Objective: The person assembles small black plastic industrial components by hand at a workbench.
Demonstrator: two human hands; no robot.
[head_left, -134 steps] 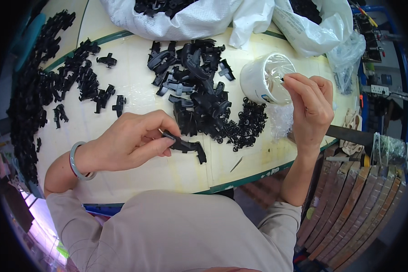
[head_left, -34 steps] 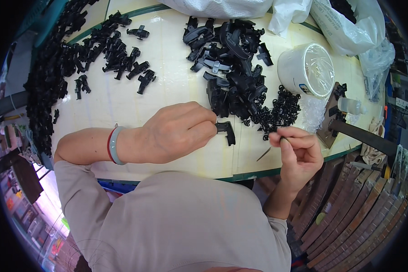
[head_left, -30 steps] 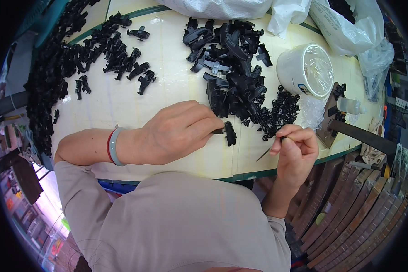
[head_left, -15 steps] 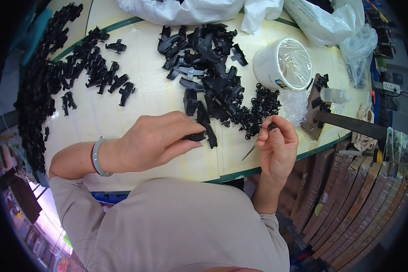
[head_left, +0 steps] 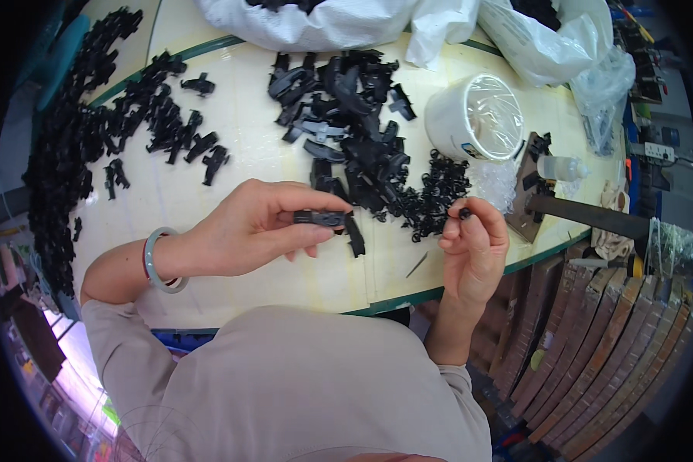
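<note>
Between thumb and fingers, my left hand (head_left: 250, 225) grips a black plastic part (head_left: 320, 219), long and narrow, held level above the table. Another black strip-like part (head_left: 355, 235) lies just past its right end. My right hand (head_left: 473, 250) pinches a small round black piece (head_left: 464, 213) between thumb and forefinger, apart from the left hand. Beside that hand is a heap of small black ring-like pieces (head_left: 437, 192). A pile of larger curved black parts (head_left: 354, 115) lies ahead of my hands.
Many black assembled-looking parts (head_left: 61, 154) cover the table's left side. A white bucket with clear film (head_left: 454, 115) stands at the right, near a metal bar fixture (head_left: 585, 213) and a small clear bottle (head_left: 562, 168). White sacks (head_left: 323, 23) line the far edge. A thin stick (head_left: 416, 266) lies near the front.
My left hand has lifted slightly and turned, so the black part now shows lengthwise between its fingers. The right hand keeps its pinch almost in place.
</note>
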